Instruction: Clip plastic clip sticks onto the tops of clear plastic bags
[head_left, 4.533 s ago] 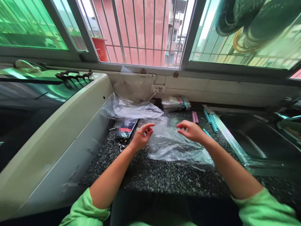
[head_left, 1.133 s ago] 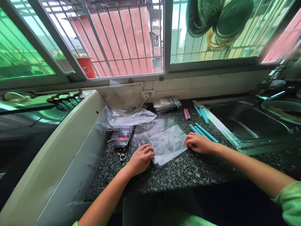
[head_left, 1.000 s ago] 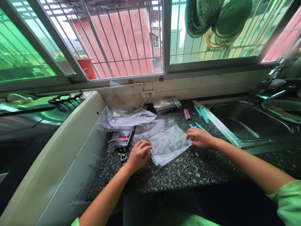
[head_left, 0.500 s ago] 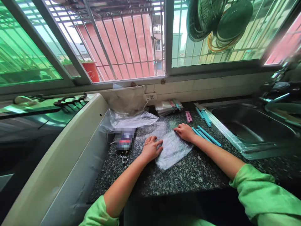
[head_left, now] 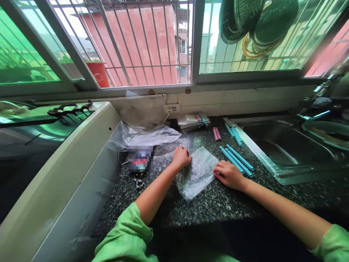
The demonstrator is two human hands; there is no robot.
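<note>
A small, crinkled clear plastic bag (head_left: 200, 174) lies flat on the black speckled counter (head_left: 218, 203). My left hand (head_left: 181, 158) rests on its upper left corner with the fingers curled down onto the plastic. My right hand (head_left: 229, 175) lies flat on the counter at the bag's right edge, fingertips touching the plastic. Three blue sticks (head_left: 237, 160) lie just beyond my right hand.
A phone (head_left: 139, 160) and small metal bits (head_left: 139, 182) lie left of the bag, under a large loose plastic sheet (head_left: 144, 135). Behind are stacked bags (head_left: 194, 122), pink sticks (head_left: 216, 133), more blue sticks (head_left: 233, 131) and a wall socket (head_left: 171, 108). A steel sink (head_left: 286, 145) is on the right.
Earlier the bag was held up between both hands; it now lies flat. In the last half second my left hand slid to its top corner and my right hand drew back to its right edge.
</note>
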